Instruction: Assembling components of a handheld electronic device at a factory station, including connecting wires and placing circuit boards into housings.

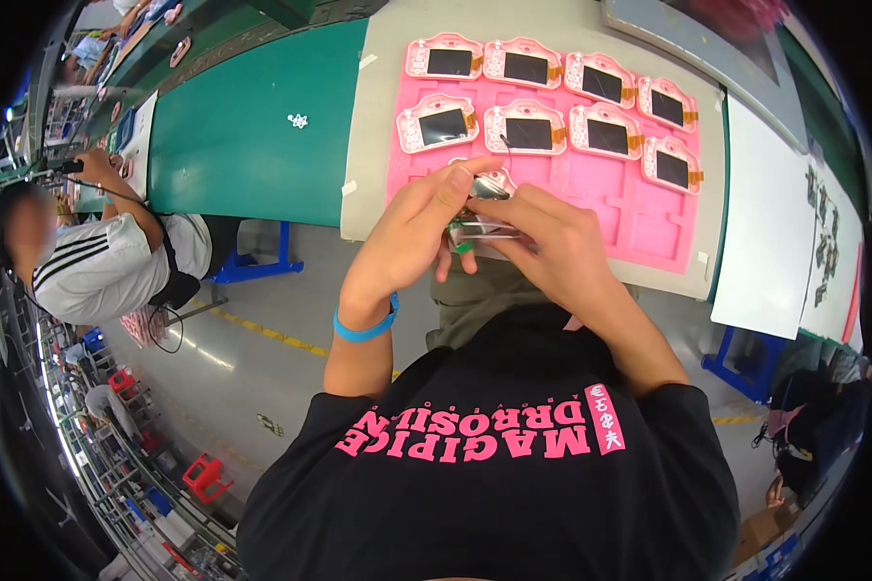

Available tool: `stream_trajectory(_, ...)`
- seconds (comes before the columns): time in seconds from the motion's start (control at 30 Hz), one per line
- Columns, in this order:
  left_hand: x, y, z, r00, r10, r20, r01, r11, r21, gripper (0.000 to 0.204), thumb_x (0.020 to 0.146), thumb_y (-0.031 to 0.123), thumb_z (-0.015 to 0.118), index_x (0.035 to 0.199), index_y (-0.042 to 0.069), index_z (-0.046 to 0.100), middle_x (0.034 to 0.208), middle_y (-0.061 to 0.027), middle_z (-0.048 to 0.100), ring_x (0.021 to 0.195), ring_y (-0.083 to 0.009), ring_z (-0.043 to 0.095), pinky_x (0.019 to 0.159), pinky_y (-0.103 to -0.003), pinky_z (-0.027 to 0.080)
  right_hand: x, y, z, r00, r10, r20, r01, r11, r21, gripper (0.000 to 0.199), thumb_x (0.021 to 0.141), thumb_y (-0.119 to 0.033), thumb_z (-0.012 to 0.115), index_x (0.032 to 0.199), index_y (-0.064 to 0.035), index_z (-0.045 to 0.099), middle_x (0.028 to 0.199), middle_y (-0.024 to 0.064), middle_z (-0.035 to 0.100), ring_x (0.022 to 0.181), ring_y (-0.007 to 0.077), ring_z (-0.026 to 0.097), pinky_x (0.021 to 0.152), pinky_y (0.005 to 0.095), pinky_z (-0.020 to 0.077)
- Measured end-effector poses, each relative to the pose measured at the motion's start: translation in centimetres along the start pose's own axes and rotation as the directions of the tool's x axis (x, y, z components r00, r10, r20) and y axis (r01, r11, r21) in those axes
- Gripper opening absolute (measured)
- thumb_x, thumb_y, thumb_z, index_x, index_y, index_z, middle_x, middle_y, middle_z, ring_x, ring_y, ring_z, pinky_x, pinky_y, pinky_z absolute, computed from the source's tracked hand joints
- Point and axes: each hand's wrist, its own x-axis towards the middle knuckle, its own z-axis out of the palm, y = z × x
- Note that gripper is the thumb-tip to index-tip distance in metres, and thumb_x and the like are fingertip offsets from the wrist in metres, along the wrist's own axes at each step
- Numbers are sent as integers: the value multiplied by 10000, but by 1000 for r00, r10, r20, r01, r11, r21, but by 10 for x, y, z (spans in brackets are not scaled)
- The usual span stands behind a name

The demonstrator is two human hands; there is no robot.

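Note:
My left hand (pixel 412 228) is closed round the side of a small green circuit board (pixel 463 246) with a shiny, clear-looking sheet or panel (pixel 484 227) on it. From the other side, the fingers of my right hand (pixel 557 232) pinch the edge of the same piece. Both hands are over the near edge of a pink foam tray (pixel 596 179), and they partly hide the piece. Beyond them, pink-and-white device shells (pixel 525 126) with dark screens and orange flex tabs lie in two rows in the tray. Part of another light shell (pixel 494 178) shows behind my fingers.
A green mat (pixel 252 126) with a small white part (pixel 297 121) lies left of the tray. At the right is a white board (pixel 770 213), with several small dark parts (pixel 824 232) beyond it. A co-worker (pixel 116 257) sits at left; blue stool legs (pixel 262 257) stand below.

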Motion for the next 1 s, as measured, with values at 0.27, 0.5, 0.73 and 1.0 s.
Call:
stream_trajectory(0.27, -3, -28, 0, 988, 152, -2, -152, 982, -110, 545, 1179, 393, 411, 1591, 56, 534, 1122, -149, 716, 654, -163, 681, 498, -219, 490, 3, 8, 9, 986, 24, -164, 13, 975, 221, 478, 798, 52, 860, 1254, -55, 766, 1073, 45, 720, 850, 143, 632, 709, 258, 504)
stream_trajectory(0.5, -14, -29, -4, 984, 133, -119, -150, 977, -154, 465, 1107, 214, 513, 1538, 57, 587, 1164, -149, 723, 656, -147, 678, 527, -243, 504, 1, 3, 3, 954, 285, -97, -221, 882, 417, 437, 792, 62, 860, 1207, -37, 769, 1121, 40, 714, 853, 134, 623, 710, 249, 489)
stream_trajectory(0.73, 1, -44, -11, 773, 591, -230, -383, 725, 573, 541, 910, 77, 718, 1449, 81, 673, 1047, -66, 755, 787, -131, 637, 662, -254, 491, 13, 1, 1, 974, 12, -228, -19, 999, -27, 347, 806, -4, 846, 1144, -26, 771, 1102, 9, 722, 787, 189, 655, 709, 318, 536)
stream_trajectory(1.0, 12, -53, -9, 744, 638, -201, -444, 696, 564, 613, 744, 96, 910, 1338, 112, 757, 1003, -17, 755, 816, -117, 594, 669, -243, 469, 21, 1, -5, 991, 5, -131, -33, 976, -213, 259, 835, -52, 836, 1089, -45, 787, 1051, -5, 707, 780, 198, 663, 705, 315, 532)
